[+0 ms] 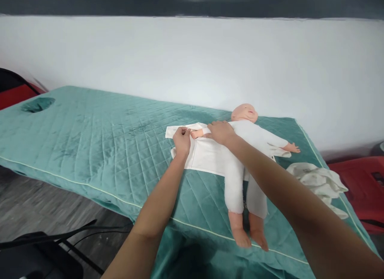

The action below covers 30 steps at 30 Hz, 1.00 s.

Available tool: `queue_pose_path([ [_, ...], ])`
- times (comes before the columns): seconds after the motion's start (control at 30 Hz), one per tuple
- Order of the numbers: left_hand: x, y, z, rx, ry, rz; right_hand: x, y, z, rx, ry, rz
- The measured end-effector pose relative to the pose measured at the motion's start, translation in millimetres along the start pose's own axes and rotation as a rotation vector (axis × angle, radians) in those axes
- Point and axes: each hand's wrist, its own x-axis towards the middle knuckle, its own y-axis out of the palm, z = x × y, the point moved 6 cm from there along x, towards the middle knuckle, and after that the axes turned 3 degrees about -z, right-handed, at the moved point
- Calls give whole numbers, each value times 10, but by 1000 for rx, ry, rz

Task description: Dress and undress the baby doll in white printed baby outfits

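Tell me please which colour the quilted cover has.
The cover is teal green, best seen in head view.

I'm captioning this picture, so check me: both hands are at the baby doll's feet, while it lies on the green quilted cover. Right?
Not the feet: the head view shows the left hand and right hand at the right arm of the baby doll, which lies on the green quilted cover.

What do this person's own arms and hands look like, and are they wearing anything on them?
The left arm and right arm are bare, with no sleeve in view. The left hand and right hand are ungloved. No watch, bracelet, cable or marking shows.
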Motion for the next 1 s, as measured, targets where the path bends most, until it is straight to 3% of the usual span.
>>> queue_pose_path([
  [0.2, -236, 260, -359, 418, 507, 272, 106, 53, 153, 32, 95, -30],
  [0.33, -201, 145, -343, 529, 416, 143, -53, -172, 18, 88, 109, -125],
  [0.43, -193, 55, -294, 647, 322, 65, -476, -349, -458, 234, 224, -345],
  [0.53, -228, 53, -275, 770, 280, 60, -1111, -269, -1114, 352, 556, -611],
  [0.63, -257, 105, -279, 822, 291, 100, -1632, 63, -1509, 400, 869, -680],
  [0.73, -269, 142, -300, 793, 335, 142, -1795, 310, -1556, 484, 898, -647],
  [0.9, -328, 163, -400, 672, 468, 206, -1773, 385, -1483, 630, 913, -644],
  [1.0, -365, 189, -417, 610, 469, 256, -1758, 435, -1449, 829, 922, -654],
])
